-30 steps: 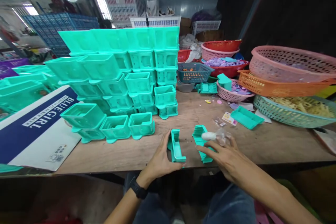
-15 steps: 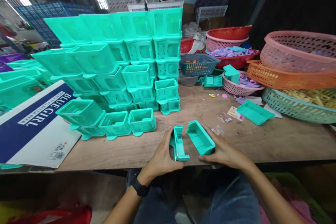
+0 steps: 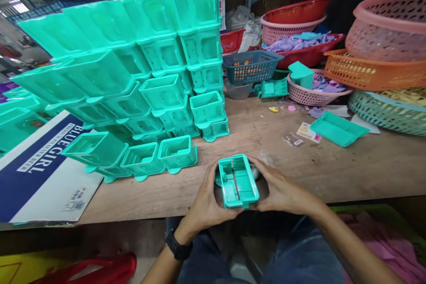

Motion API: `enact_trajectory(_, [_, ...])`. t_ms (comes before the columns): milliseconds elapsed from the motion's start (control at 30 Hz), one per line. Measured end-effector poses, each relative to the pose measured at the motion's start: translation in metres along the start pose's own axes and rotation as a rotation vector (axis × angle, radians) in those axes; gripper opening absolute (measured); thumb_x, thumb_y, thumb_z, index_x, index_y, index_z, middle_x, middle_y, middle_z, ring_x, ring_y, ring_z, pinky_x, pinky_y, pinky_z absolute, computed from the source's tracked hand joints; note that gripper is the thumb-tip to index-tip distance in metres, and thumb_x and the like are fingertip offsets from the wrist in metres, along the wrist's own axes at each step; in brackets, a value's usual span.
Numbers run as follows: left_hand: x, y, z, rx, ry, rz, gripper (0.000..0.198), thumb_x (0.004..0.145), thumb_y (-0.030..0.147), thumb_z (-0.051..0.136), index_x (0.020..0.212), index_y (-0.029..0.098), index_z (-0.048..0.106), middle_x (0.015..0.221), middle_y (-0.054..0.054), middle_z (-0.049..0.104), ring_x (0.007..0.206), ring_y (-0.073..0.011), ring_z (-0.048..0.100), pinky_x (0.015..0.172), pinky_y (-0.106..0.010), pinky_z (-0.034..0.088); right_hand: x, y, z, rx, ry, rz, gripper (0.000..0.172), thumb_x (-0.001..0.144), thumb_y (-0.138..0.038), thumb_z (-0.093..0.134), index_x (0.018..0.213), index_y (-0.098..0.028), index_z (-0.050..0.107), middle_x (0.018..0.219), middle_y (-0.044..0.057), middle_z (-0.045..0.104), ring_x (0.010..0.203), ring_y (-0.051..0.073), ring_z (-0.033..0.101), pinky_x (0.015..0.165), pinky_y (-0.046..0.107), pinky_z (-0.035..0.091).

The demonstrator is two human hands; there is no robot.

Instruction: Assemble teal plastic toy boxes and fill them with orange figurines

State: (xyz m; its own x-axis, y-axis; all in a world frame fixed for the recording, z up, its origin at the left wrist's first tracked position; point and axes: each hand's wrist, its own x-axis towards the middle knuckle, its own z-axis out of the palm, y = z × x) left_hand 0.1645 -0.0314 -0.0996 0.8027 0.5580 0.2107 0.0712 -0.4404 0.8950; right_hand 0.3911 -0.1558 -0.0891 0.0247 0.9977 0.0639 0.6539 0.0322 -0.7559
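Note:
Two green plastic box halves [image 3: 244, 184] stand side by side near the table's front edge, forming one open-topped box with a thin dark gap down the middle. My left hand [image 3: 210, 195] curls round the left half, thumb at its near side. Round the right half is my right hand [image 3: 274, 186], with its thumb by the near corner and its fingers along the far side. Left of my hands, several similar green boxes [image 3: 176, 153] stand in a row, before a tall stack of the same boxes [image 3: 166, 53].
A white and blue carton [image 3: 43, 177] leans at the left. On the right are a flat green plastic piece [image 3: 339, 128], a small card [image 3: 309, 132] and a clear little bag [image 3: 293, 139]. Behind them stand a blue basket [image 3: 251, 67], a pink basket [image 3: 319, 93] and an orange basket [image 3: 372, 71].
My hands have brought the two halves together; the right one moved left and turned to line up with the left one. The camera view has shifted and tilted a little.

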Motion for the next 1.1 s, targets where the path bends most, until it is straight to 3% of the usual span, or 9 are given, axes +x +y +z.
enact_trajectory(167, [-0.003, 0.000, 0.000, 0.035, 0.018, -0.031, 0.113, 0.065, 0.027, 0.092, 0.158, 0.024, 0.028, 0.159, -0.017, 0.043, 0.149, -0.0415, 0.042, 0.125, -0.060, 0.034, -0.005, -0.002, 0.002, 0.015, -0.011, -0.013, 0.124, 0.068, -0.033, 0.089, 0.169, -0.028, 0.017, 0.167, 0.014, 0.041, 0.147, 0.036, 0.049, 0.119, 0.050, 0.044])
enact_trajectory(300, [-0.003, 0.001, 0.000, 0.022, 0.025, -0.060, 0.113, 0.065, 0.035, 0.095, 0.156, 0.022, 0.030, 0.157, -0.018, 0.045, 0.147, -0.0416, 0.045, 0.124, -0.059, 0.036, -0.003, -0.002, 0.005, 0.044, -0.023, -0.009, 0.125, 0.069, -0.036, 0.091, 0.169, -0.027, 0.017, 0.168, 0.015, 0.038, 0.150, 0.036, 0.045, 0.121, 0.052, 0.041])
enact_trajectory(467, [-0.003, 0.001, 0.002, 0.054, 0.058, -0.023, 0.115, 0.063, 0.035, 0.095, 0.156, 0.023, 0.028, 0.156, -0.017, 0.046, 0.146, -0.0404, 0.046, 0.123, -0.056, 0.040, -0.004, 0.001, 0.008, 0.042, -0.004, -0.022, 0.124, 0.072, -0.038, 0.090, 0.170, -0.028, 0.014, 0.169, 0.014, 0.037, 0.150, 0.036, 0.045, 0.122, 0.052, 0.041])
enact_trajectory(767, [-0.002, 0.000, 0.000, 0.094, 0.073, 0.013, 0.117, 0.060, 0.046, 0.098, 0.154, 0.026, 0.031, 0.155, -0.016, 0.049, 0.144, -0.0422, 0.050, 0.118, -0.060, 0.045, -0.001, -0.003, 0.002, 0.022, -0.018, -0.113, 0.130, 0.070, -0.031, 0.092, 0.170, -0.027, 0.010, 0.169, 0.016, 0.037, 0.148, 0.036, 0.048, 0.122, 0.050, 0.042])
enact_trajectory(1100, [-0.011, -0.003, -0.005, 0.097, 0.104, -0.069, 0.117, 0.057, 0.046, 0.100, 0.151, 0.024, 0.033, 0.152, -0.017, 0.051, 0.141, -0.0425, 0.053, 0.115, -0.058, 0.048, 0.001, -0.002, 0.013, 0.049, 0.011, -0.206, 0.135, 0.070, -0.034, 0.094, 0.170, -0.026, 0.004, 0.168, 0.019, 0.038, 0.151, 0.033, 0.044, 0.122, 0.050, 0.043])
